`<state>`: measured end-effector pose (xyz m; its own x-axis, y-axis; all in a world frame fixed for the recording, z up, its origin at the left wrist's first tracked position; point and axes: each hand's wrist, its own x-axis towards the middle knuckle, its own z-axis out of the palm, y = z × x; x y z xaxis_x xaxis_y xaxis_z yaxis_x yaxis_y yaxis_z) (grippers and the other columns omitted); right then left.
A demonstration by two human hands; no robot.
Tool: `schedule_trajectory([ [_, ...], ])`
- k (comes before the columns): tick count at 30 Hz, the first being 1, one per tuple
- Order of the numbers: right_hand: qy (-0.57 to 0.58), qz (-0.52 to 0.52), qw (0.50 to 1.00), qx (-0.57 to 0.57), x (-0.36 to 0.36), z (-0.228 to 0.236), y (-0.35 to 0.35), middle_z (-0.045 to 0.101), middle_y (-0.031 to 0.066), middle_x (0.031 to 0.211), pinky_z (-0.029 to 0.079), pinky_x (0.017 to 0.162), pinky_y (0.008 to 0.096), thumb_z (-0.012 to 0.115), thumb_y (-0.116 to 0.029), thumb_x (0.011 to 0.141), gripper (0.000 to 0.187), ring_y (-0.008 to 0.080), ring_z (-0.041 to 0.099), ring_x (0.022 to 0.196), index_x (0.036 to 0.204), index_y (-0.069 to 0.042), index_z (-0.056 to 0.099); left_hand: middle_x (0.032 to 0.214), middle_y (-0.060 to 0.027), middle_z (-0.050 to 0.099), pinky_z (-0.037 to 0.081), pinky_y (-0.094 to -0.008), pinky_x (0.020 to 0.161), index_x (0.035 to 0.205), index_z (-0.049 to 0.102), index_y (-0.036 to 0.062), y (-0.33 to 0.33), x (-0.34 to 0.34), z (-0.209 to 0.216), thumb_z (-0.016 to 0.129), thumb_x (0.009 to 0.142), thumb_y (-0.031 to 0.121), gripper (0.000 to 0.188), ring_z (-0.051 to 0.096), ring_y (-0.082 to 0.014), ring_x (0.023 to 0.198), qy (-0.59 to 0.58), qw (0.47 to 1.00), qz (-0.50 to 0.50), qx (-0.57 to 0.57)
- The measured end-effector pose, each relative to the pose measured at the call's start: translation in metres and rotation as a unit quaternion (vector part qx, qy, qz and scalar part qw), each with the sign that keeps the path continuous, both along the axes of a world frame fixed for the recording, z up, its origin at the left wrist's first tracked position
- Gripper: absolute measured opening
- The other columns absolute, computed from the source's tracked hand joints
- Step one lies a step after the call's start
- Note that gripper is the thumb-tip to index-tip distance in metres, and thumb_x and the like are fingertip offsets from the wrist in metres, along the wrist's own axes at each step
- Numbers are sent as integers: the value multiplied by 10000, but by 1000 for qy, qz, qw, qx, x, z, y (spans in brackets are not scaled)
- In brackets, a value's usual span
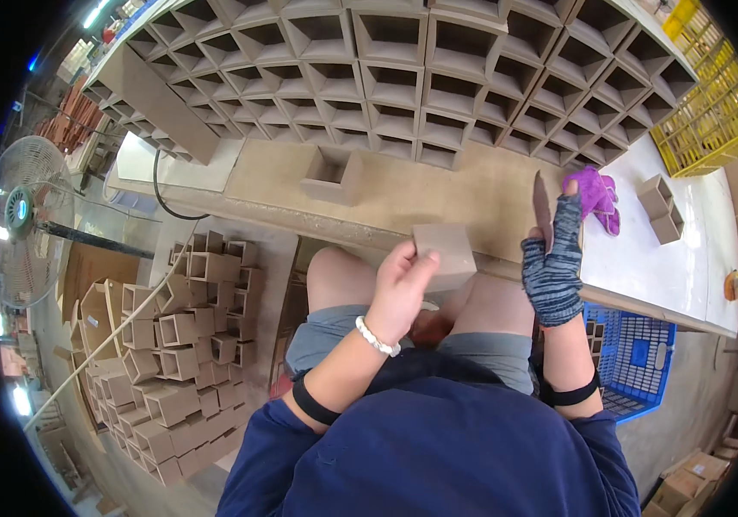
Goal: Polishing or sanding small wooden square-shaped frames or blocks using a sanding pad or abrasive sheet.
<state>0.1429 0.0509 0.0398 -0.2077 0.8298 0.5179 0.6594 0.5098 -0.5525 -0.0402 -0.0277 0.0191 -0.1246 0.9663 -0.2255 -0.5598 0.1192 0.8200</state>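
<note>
Over my lap, in front of the table's near edge, my left hand [405,280] grips a small grey-brown box [443,252] by its left side, thumb on the face turned up. My right hand [555,274], in a grey and black striped fingerless glove, is raised at the table edge. Between its thumb and fingers stands a thin, pointed, reddish-brown strip [543,209]; its exact kind I cannot make out. The strip and the box are apart. A similar open box [331,175] sits alone on the tabletop, ahead of my left hand.
Stacked open boxes [390,73] form a wall along the table's back. A purple cloth [597,200] lies right of my glove, with two joined boxes [661,209] beyond. More boxes [184,353] are piled at left, near a fan [20,207]. A blue crate [636,362] stands lower right.
</note>
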Motion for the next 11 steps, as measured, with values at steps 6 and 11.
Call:
schedule_trajectory([
  [6,-97,126,979,125,-27,40,-18,357,189,1342,340,987,347,506,36,665,675,298,394,1215,1314,4,325,790,-188,549,450,-335,595,945,509,-3,-5,10,11,554,750,-2,200,555,-335,708,444,879,35,170],
  [11,-350,127,892,-257,-61,42,15,411,190,1301,249,1037,448,613,-161,709,659,304,374,1234,1321,-201,373,947,-216,572,461,-422,688,1334,280,58,-4,6,-9,565,728,28,671,556,-388,795,545,831,-53,96],
])
